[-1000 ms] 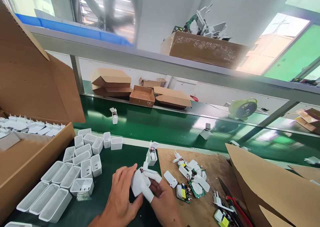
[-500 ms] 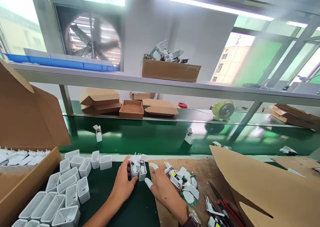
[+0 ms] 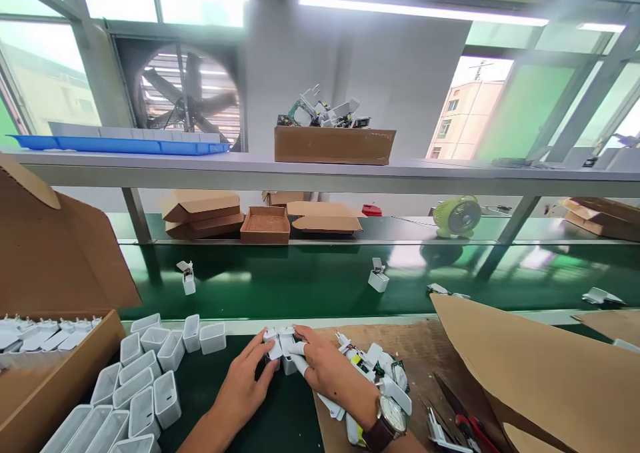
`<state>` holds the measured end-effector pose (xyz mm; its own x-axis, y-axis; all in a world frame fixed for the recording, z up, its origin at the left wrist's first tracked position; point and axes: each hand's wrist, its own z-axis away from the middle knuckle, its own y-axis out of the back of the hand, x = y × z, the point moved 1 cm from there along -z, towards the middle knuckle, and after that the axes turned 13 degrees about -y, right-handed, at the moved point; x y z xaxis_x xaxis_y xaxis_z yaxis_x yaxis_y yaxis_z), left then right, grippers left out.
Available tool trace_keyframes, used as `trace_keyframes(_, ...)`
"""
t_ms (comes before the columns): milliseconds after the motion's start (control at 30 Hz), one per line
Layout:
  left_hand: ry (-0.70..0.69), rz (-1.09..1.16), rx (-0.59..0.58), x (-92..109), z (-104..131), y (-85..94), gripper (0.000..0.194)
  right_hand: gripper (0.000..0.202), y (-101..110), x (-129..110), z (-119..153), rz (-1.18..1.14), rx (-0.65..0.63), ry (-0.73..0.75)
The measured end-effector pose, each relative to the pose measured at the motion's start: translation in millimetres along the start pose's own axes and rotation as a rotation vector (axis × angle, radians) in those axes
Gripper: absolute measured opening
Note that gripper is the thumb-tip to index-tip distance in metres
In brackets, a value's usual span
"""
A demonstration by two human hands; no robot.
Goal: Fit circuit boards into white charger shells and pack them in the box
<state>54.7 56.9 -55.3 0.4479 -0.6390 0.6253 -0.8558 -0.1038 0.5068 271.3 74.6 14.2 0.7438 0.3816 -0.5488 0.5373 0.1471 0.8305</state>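
Note:
Two white plug-charger housings (image 3: 280,343) stand side by side on the dark green bench, with white parts at their tops. My left hand (image 3: 245,381) grips the left one between thumb and fingers. From the other side, my right hand (image 3: 330,370), with white finger cots on thumb and forefinger, closes on the tops of the pair; the fingers partly hide them. Open, empty white housings (image 3: 143,410) stand in rows left of my left hand. Under and beyond my right wrist lies a heap of charger innards (image 3: 385,366) with circuit boards, on a cardboard sheet (image 3: 423,353).
Red-handled scissors (image 3: 465,423) lie at right beside a raised cardboard flap (image 3: 540,366). At left stands an open carton (image 3: 65,393) of white plug parts. A green conveyor belt (image 3: 290,280) carries several units behind. A shelf (image 3: 200,166) spans above it.
My right hand has moved left and up from beside the housings onto their tops. White parts now cover the tops where upright prongs showed. The view has tilted and shifted slightly.

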Motion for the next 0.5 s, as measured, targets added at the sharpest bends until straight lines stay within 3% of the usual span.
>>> trace_keyframes(233, 0.030, 0.029, -0.109, 15, -19, 17.9, 0.019, 0.055, 8, -14, -2, 0.070, -0.068, 0.019)
trace_keyframes(500, 0.039, 0.031, -0.280, 14, -42, 30.2, 0.021, 0.029, 13, -15, -17, 0.143, -0.100, -0.022)
